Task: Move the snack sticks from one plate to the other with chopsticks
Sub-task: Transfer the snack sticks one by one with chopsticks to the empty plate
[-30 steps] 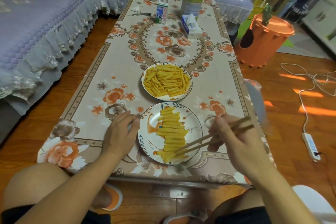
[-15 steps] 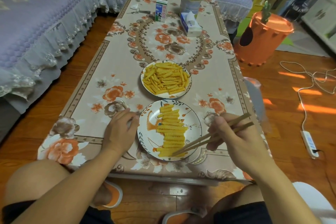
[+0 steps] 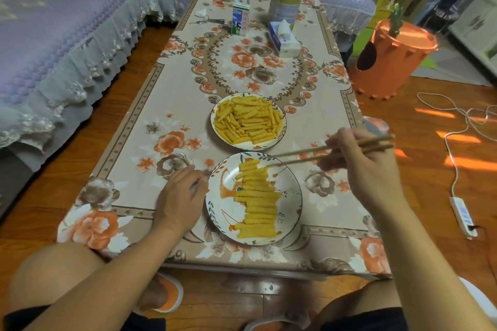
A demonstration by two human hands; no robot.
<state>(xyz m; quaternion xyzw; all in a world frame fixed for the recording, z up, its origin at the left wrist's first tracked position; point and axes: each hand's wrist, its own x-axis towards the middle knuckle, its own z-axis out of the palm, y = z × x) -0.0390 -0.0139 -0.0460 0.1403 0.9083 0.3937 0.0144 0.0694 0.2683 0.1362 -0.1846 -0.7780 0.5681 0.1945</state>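
- Snack sticks (image 3: 257,196): lined up on the near plate (image 3: 291,196), heaped on the far plate (image 3: 281,133); I judge them light, stiff, brittle; pinch mid-length.
- My right hand (image 3: 368,166) grips the chopsticks (image 3: 304,156), tips slightly parted at the row's top stick; left hand (image 3: 183,196), fingers relaxed, rests beside the near plate.
- Worktop (image 3: 129,148): flowered cloth, centre frame; sofa upper left, wooden floor right.

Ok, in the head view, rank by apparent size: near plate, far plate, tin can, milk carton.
1. Near plate, clearly largest, though it lies closest to the camera.
2. Far plate.
3. Tin can.
4. Milk carton, smallest.
Can and carton stand farthest away, so true sizes stay unsure.
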